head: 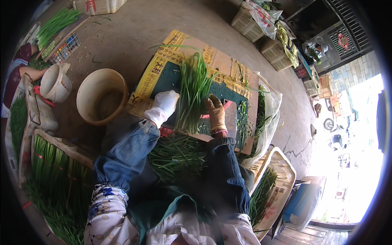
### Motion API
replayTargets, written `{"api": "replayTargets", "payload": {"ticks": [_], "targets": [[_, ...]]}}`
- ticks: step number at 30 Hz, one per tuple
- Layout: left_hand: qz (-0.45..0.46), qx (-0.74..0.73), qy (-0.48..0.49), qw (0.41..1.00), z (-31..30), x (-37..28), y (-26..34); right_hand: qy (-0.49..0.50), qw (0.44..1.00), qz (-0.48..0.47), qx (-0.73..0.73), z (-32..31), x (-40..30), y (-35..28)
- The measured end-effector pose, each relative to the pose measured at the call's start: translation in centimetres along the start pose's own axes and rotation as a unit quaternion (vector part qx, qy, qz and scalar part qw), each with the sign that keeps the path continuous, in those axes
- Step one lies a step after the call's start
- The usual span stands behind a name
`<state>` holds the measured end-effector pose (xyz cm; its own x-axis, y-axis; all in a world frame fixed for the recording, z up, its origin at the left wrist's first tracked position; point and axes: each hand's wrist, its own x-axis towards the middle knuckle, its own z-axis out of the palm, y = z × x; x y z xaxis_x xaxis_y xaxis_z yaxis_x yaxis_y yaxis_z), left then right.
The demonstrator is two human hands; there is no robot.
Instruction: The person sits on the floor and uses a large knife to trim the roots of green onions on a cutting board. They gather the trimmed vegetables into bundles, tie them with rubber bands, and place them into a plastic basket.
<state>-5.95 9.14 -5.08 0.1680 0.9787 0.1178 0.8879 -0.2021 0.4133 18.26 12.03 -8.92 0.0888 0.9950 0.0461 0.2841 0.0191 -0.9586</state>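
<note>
A loose bunch of long green leafy stalks, probably garlic chives (194, 88), lies on a dark green mat (167, 76) framed by taped cardboard. My left hand (165, 102), in a white glove, is curled at the left side of the bunch; whether it holds any stalks is unclear. To the right of the stalks is my right hand (216, 110), in a tan glove with its fingers bent downward; what its fingertips touch cannot be told. A flat board with red tape (231, 118) lies under and beside that hand. Small green scraps (242, 114) are scattered at the mat's right. More leaves (179, 156) cover my lap.
A large empty-looking bucket (102, 96) and a smaller white pail (55, 82) stand at left. Crates of bundled greens (58, 159) fill the lower left. A plastic bag (269, 107) and a crate (283, 190) are at right. Another person's arm (33, 73) shows at far left.
</note>
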Motion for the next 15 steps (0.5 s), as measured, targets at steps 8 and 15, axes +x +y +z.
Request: {"api": "replayTargets", "payload": {"ticks": [8, 15], "targets": [[-0.032, -0.025, 0.045, 0.998, 0.2, 0.0, -0.8, -0.009, 0.982, 0.030, 0.186, -1.4, -9.5, -3.5], [-0.071, -0.169, 0.128, 0.975, 0.3, 0.0, -0.4, -0.060, 0.932, -0.214, -0.285, 3.2, -11.5, -9.4]]}}
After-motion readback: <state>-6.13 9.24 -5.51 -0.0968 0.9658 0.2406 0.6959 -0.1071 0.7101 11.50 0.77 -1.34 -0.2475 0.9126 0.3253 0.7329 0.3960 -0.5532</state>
